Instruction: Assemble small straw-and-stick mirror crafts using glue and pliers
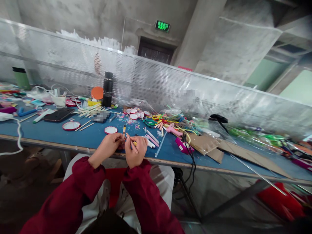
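Two forearms (pixel 83 182) (pixel 145 190) forward, fingers (pixel 117 137) (pixel 128 147) curled

On the table (pixel 46 130), a bottle (pixel 107 91) stands far back, a phone (pixel 58 115) to its near left and clustered lids (pixel 133 116) to its right. The left hand (pixel 111 143) and right hand (pixel 136 150) are at the near edge, right of a single lid (pixel 111 130) and left of a glue gun (pixel 174 130). Cardboard (pixel 253 158) lies farther right; a screen (pixel 151 78) stands behind.

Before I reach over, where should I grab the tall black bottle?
I'd grip the black bottle around the middle of its body, coming from the front right. It stands upright and narrow, so fingers could probably wrap round it. The mesh panel is behind, and the orange disc is beside it on the left.
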### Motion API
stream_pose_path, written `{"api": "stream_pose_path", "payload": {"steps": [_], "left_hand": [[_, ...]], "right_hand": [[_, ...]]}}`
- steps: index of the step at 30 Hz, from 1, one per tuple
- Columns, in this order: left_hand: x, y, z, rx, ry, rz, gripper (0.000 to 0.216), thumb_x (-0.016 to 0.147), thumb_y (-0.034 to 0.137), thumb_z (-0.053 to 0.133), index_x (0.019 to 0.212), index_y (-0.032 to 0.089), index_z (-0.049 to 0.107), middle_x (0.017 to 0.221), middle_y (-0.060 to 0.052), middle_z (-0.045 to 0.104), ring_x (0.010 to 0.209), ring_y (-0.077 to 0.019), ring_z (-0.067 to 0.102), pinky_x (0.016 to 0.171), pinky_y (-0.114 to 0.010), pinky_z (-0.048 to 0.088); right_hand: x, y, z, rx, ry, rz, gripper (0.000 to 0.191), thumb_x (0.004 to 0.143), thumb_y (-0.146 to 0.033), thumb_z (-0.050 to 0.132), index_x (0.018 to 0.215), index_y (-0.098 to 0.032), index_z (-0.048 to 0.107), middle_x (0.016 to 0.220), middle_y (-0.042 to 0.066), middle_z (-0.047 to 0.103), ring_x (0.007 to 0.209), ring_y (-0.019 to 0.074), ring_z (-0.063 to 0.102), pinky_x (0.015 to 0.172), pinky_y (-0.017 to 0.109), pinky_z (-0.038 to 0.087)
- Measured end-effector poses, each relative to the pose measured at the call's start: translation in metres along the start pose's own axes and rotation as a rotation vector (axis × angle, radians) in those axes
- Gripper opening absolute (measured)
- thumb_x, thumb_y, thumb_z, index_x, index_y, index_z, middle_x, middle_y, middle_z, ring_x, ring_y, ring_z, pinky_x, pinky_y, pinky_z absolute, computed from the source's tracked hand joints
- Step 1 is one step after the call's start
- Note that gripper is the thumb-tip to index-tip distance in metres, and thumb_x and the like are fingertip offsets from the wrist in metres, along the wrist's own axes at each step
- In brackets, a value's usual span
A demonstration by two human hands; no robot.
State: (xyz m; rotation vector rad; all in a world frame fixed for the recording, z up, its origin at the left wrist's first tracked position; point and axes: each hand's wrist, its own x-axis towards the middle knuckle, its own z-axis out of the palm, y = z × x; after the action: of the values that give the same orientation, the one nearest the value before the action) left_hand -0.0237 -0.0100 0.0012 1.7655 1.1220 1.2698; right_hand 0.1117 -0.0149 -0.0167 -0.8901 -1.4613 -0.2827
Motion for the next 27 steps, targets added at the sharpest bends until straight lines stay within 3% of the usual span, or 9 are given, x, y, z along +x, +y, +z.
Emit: {"api": "stream_pose_path", "payload": {"steps": [4,27], "left_hand": [[0.0008,-0.0016,-0.0007,0.02,0.019,0.022,0.019,0.079,0.034,0.056,0.069,0.018,0.059,0.066,-0.001,0.063,0.059,-0.0138,0.053,0.056,-0.023,0.043],[0.0008,-0.0038,-0.0014,0.044,0.01,0.02,0.019,0.08,0.034,0.054,0.072,0.017,0.061,0.07,-0.001,0.065,0.063,-0.015,0.056,0.059,-0.024,0.044]], "right_hand": [[-0.0002,-0.0001,-0.0006,0.018,-0.048,-0.035,0.015,0.091,-0.027,0.061,0.078,-0.021,0.056,0.072,0.001,0.067,0.075,0.0169,0.062,0.086,0.036,0.041],[0.0008,-0.0028,-0.0025,0.009,-0.037,-0.018,0.015,0.09,-0.026,0.061,0.077,-0.021,0.056,0.072,0.0,0.067,0.075,0.017,0.061,0.086,0.036,0.041]]}}
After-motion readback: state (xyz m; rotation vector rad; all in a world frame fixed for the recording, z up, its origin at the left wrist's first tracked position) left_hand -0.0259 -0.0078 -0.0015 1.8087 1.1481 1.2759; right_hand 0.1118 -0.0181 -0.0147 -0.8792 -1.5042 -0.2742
